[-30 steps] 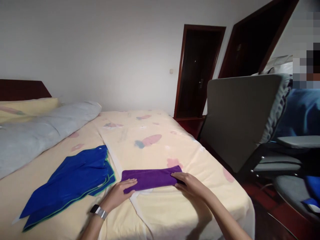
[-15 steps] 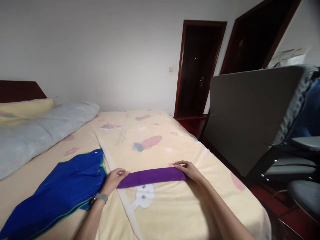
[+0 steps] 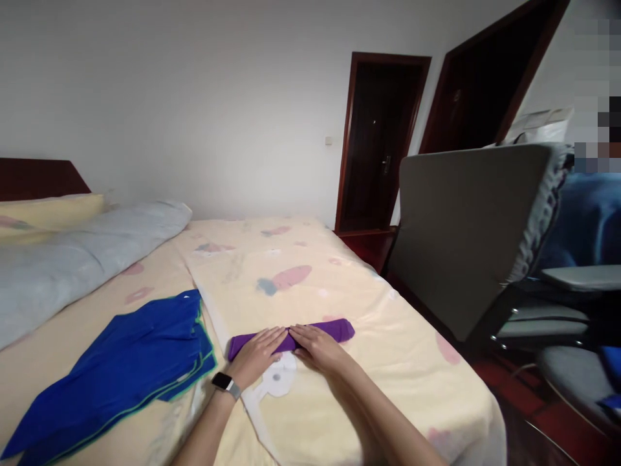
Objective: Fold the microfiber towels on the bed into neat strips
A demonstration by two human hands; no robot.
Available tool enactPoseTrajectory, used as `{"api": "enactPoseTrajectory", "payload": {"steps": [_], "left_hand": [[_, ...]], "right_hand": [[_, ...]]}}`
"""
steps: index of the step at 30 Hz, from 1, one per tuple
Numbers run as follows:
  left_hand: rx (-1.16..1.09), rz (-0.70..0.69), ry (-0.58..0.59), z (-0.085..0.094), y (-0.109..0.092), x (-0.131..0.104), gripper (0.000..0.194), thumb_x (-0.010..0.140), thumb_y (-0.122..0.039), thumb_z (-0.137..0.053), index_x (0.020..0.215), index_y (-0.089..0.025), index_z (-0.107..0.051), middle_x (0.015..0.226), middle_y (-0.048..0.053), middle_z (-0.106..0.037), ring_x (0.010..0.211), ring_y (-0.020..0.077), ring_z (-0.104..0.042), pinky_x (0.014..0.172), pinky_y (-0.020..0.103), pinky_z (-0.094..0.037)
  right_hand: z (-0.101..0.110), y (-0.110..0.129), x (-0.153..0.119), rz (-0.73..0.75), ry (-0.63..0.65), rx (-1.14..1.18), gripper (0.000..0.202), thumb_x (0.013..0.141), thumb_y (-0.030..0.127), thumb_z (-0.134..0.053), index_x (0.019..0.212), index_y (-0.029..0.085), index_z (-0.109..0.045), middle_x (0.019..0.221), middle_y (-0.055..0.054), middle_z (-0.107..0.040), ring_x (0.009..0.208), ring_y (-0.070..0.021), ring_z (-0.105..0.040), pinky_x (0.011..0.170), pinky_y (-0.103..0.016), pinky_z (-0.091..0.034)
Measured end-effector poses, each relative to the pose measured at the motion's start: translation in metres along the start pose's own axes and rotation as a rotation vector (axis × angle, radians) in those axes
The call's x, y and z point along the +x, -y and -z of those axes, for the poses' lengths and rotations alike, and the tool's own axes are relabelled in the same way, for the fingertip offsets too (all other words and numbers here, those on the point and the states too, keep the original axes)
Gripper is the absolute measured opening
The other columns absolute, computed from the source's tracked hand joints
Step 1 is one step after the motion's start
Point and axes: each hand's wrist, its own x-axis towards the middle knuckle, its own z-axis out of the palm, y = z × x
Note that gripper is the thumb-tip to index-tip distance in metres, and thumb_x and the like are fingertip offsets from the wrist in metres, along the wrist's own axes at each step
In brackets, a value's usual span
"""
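Head view. Left hand (image 3: 259, 353) and right hand (image 3: 315, 346) are lying flat, nearly meeting, fingers straightened, resting on top of the purple cloth (image 3: 334, 331) without clasping it. A watch (image 3: 226, 384) is circling the left wrist. The folded purple strip is lying crosswise on the yellow-sheeted bed (image 3: 388, 375). To its left, a green-edged blue cloth (image 3: 136, 343) is spreading. Farther back, a grey bolster (image 3: 97, 249) is lying before a yellow pillow (image 3: 63, 208) and dark headboard (image 3: 39, 178). A dark door (image 3: 376, 149) is standing in the white wall (image 3: 194, 97); a grey panel (image 3: 466, 239) is tilting beside the bed.
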Motion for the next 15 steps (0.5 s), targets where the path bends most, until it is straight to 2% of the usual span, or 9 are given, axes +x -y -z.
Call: {"api": "enactPoseTrajectory", "payload": {"steps": [3,8,12,15], "left_hand": [[0.002,0.028,0.014,-0.003,0.016,-0.014,0.051,0.097,-0.033,-0.050,0.146,-0.027,-0.038,0.144,0.005,-0.054,0.132,0.0196,-0.050,0.110,0.038,-0.044],[-0.023,0.098,0.030,0.009,0.043,-0.047,0.053,0.096,-0.037,-0.053,0.146,-0.030,-0.038,0.146,0.003,-0.051,0.133,0.0203,-0.049,0.112,0.039,-0.043],[-0.052,0.144,0.027,0.015,0.054,-0.067,0.051,0.097,-0.037,-0.051,0.146,-0.028,-0.039,0.147,0.002,-0.049,0.133,0.0198,-0.049,0.112,0.037,-0.042],[-0.068,0.166,0.021,0.018,0.055,-0.074,0.048,0.098,-0.035,-0.049,0.144,-0.027,-0.042,0.146,0.002,-0.050,0.132,0.0192,-0.050,0.110,0.035,-0.043]], "right_hand": [[0.003,-0.013,-0.010,-0.049,0.009,-0.013,0.053,0.093,0.026,-0.055,0.144,0.015,-0.045,0.140,-0.013,-0.053,0.128,-0.0256,-0.051,0.109,-0.042,-0.042],[0.033,-0.046,-0.046,-0.132,-0.004,0.014,0.052,0.094,0.030,-0.058,0.144,0.021,-0.046,0.140,-0.011,-0.054,0.128,-0.0260,-0.052,0.109,-0.042,-0.043],[0.047,-0.063,-0.068,-0.177,-0.019,0.050,0.049,0.095,0.026,-0.058,0.143,0.025,-0.048,0.141,-0.007,-0.053,0.129,-0.0249,-0.051,0.110,-0.042,-0.042],[0.052,-0.068,-0.074,-0.233,-0.036,0.078,0.045,0.095,0.025,-0.056,0.139,0.026,-0.052,0.138,-0.005,-0.056,0.129,-0.0261,-0.051,0.109,-0.043,-0.044]]}}
